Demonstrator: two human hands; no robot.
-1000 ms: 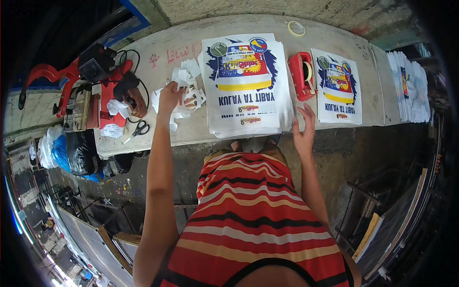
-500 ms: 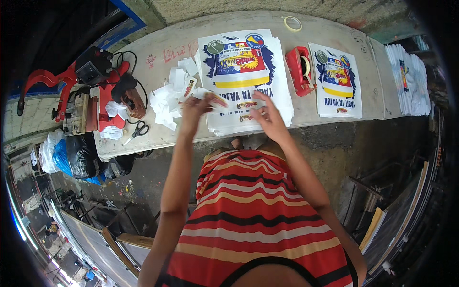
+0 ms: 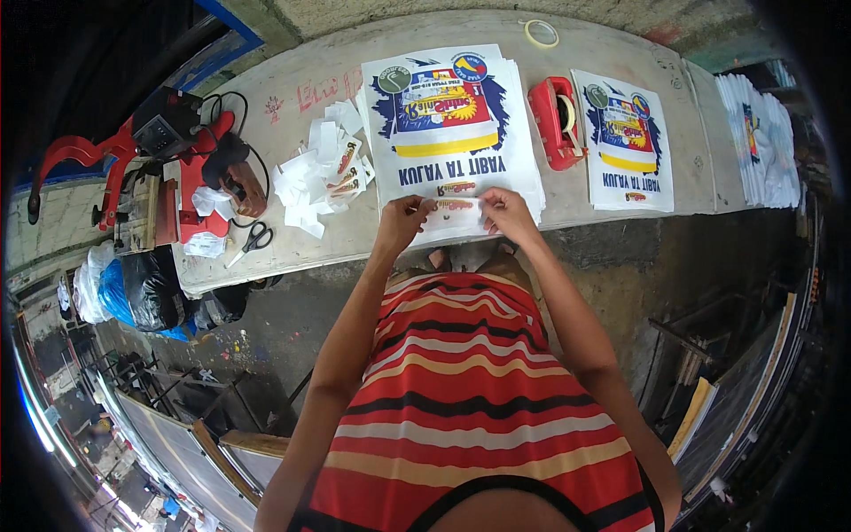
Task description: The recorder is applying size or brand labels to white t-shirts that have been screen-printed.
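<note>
A small printed paper strip (image 3: 455, 205) is stretched between my two hands, over the near end of a stack of white printed sheets (image 3: 383, 173). My left hand (image 3: 402, 222) pinches the strip's left end between thumb and fingers. At its right end my right hand (image 3: 509, 215) has its fingertips closed on it too. The top sheet bears a blue, yellow and red print that appears upside down. Left of the stack lies a loose heap of cut paper strips (image 3: 306, 182), some white and some printed.
Right of the stack stands a red tape dispenser (image 3: 557, 124), then a smaller printed stack (image 3: 623, 182) and a folded white pile (image 3: 762, 146). A tape roll (image 3: 541, 34) lies at the back. Scissors (image 3: 252, 241) and a red-and-black machine (image 3: 168, 129) are at the left.
My left hand has brought a printed strip from beside the heap rightward and down to the stack's near edge. My right hand has lowered and closed on the strip's other end.
</note>
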